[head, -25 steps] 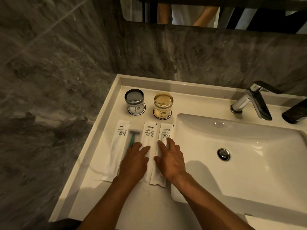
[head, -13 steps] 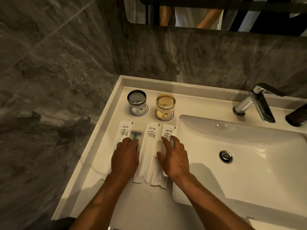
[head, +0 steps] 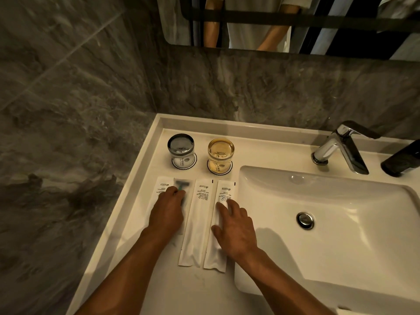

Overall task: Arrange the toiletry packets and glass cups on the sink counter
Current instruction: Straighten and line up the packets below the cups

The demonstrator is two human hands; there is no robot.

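White counter (head: pixel 141 214): 3 packets (head: pixel 197 223), 2 cups (head: pixel 181 149)

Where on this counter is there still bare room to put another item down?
Bare counter lies nearer than the packets' ends, between the forearms. A strip stays free behind the dark cup and amber cup, below the back rim. Crowded: three packets side by side under the left hand and right hand.

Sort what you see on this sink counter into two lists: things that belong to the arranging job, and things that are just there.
Part of the job:
razor packet under the left hand
middle packet
right packet under the right hand
grey glass cup
amber glass cup

Just there:
faucet
basin drain
dark object at the right edge
mirror
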